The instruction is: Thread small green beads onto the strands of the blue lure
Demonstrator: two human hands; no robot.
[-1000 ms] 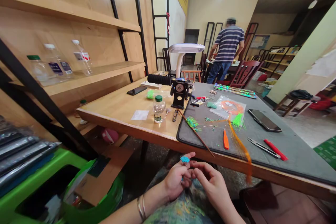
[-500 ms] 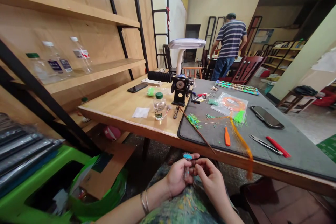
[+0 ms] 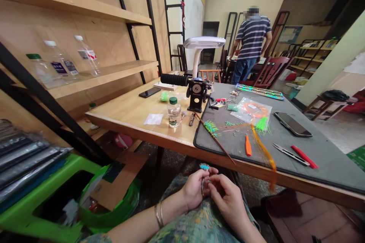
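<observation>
My left hand (image 3: 194,189) is closed around a small bright blue bundle (image 3: 204,166) with fine pale bristles, whose tip sticks up above the thumb. Dark, thin lengths of it show between the fingers. Against the left fingertips, my right hand (image 3: 228,194) has its thumb and fingers pinched together. Whatever lies in that pinch is too small to make out. Both hands are over my patterned clothing, below the table's front edge. Nearest on the table lies a brown stick (image 3: 218,142) beside a row of green strands (image 3: 211,128).
On the grey mat (image 3: 288,159) lie an orange-handled tool (image 3: 248,145), orange strands (image 3: 262,150), tweezers (image 3: 291,154), a red tube (image 3: 303,156) and a phone (image 3: 293,124). A bottle (image 3: 174,114), black crank device (image 3: 196,97) and lamp (image 3: 204,42) stand behind. A person (image 3: 252,41) stands farther back.
My view has tilted slightly, shifting the scene. My left hand keeps the blue bundle, and my right fingers stay pinched close beside it with small finger movements.
</observation>
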